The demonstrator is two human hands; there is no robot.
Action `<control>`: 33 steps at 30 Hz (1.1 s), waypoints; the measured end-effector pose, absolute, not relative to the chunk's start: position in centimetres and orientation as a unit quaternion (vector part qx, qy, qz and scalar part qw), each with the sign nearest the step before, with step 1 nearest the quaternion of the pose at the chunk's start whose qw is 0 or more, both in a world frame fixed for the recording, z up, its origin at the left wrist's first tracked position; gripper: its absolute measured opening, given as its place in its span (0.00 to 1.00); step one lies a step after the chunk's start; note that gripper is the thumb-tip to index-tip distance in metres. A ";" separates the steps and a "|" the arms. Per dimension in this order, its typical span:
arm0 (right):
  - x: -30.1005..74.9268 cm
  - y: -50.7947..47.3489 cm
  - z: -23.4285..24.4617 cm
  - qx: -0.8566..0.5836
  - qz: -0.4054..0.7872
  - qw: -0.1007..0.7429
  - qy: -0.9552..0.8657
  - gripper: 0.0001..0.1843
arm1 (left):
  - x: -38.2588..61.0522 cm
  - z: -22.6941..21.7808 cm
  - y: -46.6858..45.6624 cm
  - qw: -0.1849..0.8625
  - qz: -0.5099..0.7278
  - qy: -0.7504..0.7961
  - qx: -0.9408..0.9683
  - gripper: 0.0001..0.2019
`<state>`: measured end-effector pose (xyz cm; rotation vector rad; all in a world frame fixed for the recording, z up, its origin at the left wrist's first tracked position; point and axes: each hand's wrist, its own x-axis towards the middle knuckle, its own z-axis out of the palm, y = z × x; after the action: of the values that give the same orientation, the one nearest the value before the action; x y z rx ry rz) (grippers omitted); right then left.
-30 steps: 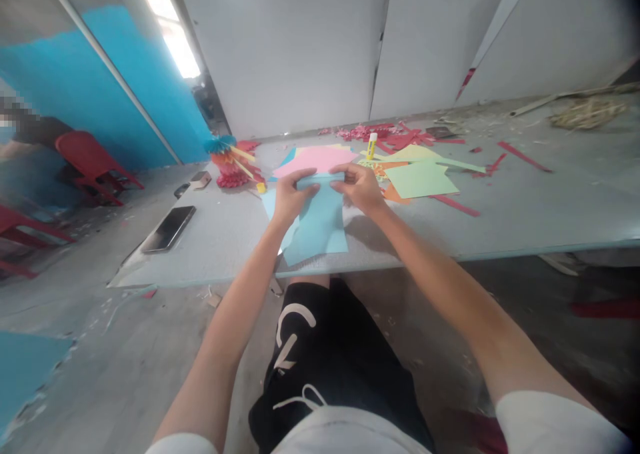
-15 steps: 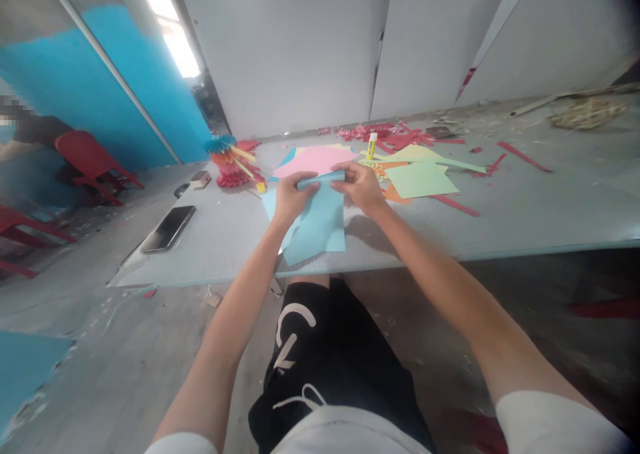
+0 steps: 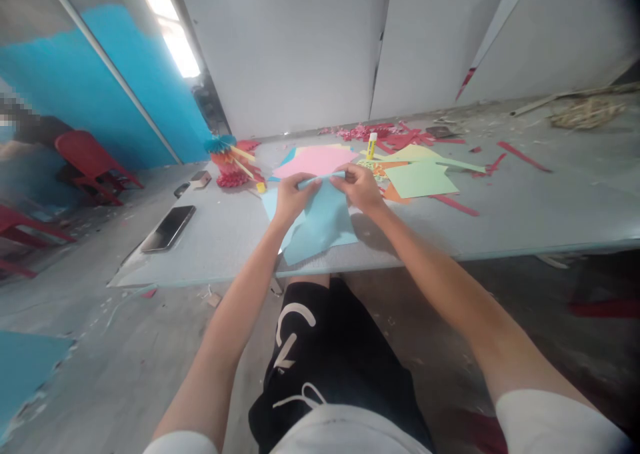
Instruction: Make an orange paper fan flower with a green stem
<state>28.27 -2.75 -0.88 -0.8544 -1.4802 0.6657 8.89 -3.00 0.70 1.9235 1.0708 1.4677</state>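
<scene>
A sheet of light blue paper [image 3: 325,214] is held between my two hands near the table's front edge. My left hand [image 3: 295,197] pinches its upper left part, thumb on the near side. At the upper right, my right hand [image 3: 360,187] grips the same sheet between thumb and fingers. The top edge looks folded over in a narrow strip between the hands. More blue paper shows below and to the left of the sheet. Just beyond my hands lies a pink sheet [image 3: 317,159].
A glue stick [image 3: 372,146] stands upright behind green paper [image 3: 421,179]. A phone [image 3: 169,229] lies at the table's left, near a colourful paper craft [image 3: 231,164] and a yellow cap [image 3: 261,187]. Red scraps [image 3: 400,136] lie at the back. A person sits far left beside red chairs [image 3: 93,157].
The folded top edge of the blue paper has turned slightly, and the sheet's lower right corner has swung to the right. Both hands stay in nearly the same place.
</scene>
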 end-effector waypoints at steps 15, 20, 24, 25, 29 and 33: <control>28.1 -3.0 -0.9 -0.357 0.261 0.616 -0.652 0.16 | 9.0 0.9 -3.4 0.232 0.523 0.394 0.719 0.11; 28.2 -2.9 -1.1 -0.373 0.278 0.607 -0.644 0.17 | 9.1 1.0 -3.4 0.226 0.522 0.400 0.719 0.12; 28.3 -2.8 -1.2 -0.379 0.276 0.605 -0.644 0.16 | 9.1 1.0 -3.5 0.222 0.524 0.398 0.720 0.11; 28.3 -2.7 -1.2 -0.374 0.272 0.607 -0.647 0.15 | 9.1 1.0 -3.5 0.221 0.524 0.397 0.720 0.10; 28.3 -2.7 -1.1 -0.366 0.264 0.607 -0.654 0.13 | 9.0 0.9 -3.4 0.217 0.521 0.397 0.724 0.09; 28.2 -2.8 -1.0 -0.369 0.269 0.605 -0.652 0.13 | 9.0 0.8 -3.3 0.215 0.525 0.391 0.724 0.09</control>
<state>28.17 -2.79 -1.04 -0.8533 -1.5085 0.6213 9.03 -3.30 0.77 2.0092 1.0856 1.4572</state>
